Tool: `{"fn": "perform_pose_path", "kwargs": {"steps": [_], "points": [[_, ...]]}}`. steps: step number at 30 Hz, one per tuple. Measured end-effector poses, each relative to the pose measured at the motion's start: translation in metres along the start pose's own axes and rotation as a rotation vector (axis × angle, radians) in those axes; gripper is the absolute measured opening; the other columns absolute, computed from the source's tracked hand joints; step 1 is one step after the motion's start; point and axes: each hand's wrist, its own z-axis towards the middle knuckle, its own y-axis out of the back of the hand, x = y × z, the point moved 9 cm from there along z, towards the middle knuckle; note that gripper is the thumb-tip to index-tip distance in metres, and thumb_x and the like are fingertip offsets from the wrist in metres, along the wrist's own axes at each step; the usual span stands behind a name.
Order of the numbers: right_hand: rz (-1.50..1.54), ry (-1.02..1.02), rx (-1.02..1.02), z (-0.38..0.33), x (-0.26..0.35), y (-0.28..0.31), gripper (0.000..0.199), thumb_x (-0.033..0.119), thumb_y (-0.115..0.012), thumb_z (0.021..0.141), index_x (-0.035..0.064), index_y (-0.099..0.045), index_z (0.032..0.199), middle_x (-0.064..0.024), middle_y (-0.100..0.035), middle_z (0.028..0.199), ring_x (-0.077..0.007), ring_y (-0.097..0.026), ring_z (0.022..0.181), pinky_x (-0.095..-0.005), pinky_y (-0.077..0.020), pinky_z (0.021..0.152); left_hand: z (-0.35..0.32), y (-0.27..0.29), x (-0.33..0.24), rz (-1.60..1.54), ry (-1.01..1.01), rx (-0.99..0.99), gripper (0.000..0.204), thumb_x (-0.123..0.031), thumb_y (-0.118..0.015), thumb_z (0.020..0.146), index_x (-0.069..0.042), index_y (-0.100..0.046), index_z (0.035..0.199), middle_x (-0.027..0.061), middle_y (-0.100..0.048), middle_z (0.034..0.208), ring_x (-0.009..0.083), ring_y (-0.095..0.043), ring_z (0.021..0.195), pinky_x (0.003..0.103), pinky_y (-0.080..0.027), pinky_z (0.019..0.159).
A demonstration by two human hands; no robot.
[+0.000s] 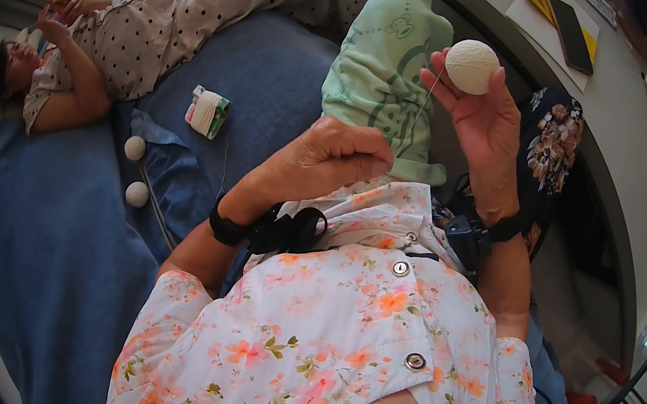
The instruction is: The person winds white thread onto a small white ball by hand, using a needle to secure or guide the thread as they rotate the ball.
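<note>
My right hand is raised at the upper right, its fingers curled round a cream-white ball with a thread-like surface. From the ball a thin thread slants down toward my left hand, which is closed in a pinch over my lap; the fingertips are partly hidden. Left of that hand, a bundle of white thread wound round a coloured packet lies on the blue bed cover. A strand hangs from the bundle toward my left wrist. A green printed cloth covers my leg beyond the hands.
Two small pale balls lie on the blue cover at the left, beside a dark cable. Another person in dotted clothes reclines at the upper left. A curved white table on the right bears a dark phone over yellow and white sheets.
</note>
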Motion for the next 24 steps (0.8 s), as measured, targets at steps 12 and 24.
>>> {"fn": "perform_pose_path", "kwargs": {"steps": [12,24], "points": [[-0.597,0.178,0.084,0.0,0.004,-0.009,0.049,0.008,-0.073,0.079,0.0008,-0.047,0.12,-0.0083,-0.056,0.108,-0.0156,-0.056,0.102,-0.0285,-0.0464,0.092,0.024,0.025,-0.042,-0.08,-0.039,-0.076,0.007,-0.004,-0.063,0.086,0.003,-0.064,0.087,0.0002,-0.058,0.067,0.0053,-0.05,0.057,0.02,-0.039,0.051],[-0.684,-0.243,0.304,-0.022,-0.036,-0.051,0.072,0.006,-0.079,0.069,0.0028,-0.046,0.133,-0.0059,-0.052,0.115,-0.0148,-0.052,0.104,-0.0273,-0.0433,0.092,0.05,0.077,0.011,-0.137,-0.057,-0.386,0.009,-0.009,-0.063,0.084,0.0,-0.066,0.083,-0.0039,-0.054,0.059,0.0023,-0.045,0.052,0.018,-0.033,0.045]]}}
